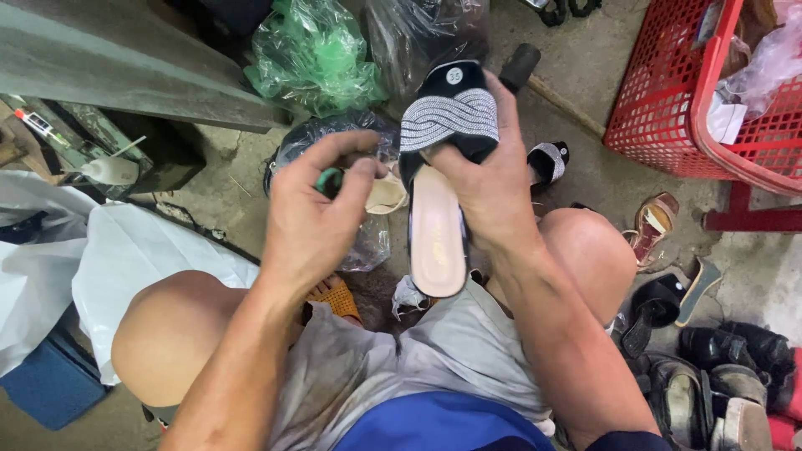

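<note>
While the right hand has its grip clamped on a black sandal, the shoe stands almost upright between the 2 bare knees, toe end up and heel end down over the lap. Its thumb lies across the pale beige insole, and the fingers wrap behind the sandal's far side, just under the woven silver strap that crosses the front. A small round sticker sits above that strap at the toe.

Just beside that grip, the left hand has its fingers pinched together on a small green object; most of it is hidden by the thumb and forefinger, so its kind cannot be told. This hand is near the sandal's edge but not touching it.

Beyond both hands, on the concrete floor, lie a crumpled green plastic bag and a darker clear bag, with a second sandal of the same black-and-silver kind past the right-hand grip. Farther out on that side stands a red plastic basket, and nearer the person's right knee lies a heap of worn shoes, brown and black. On the side of the left-hand grip are a white plastic sheet and a small white bottle under a grey ledge.
</note>
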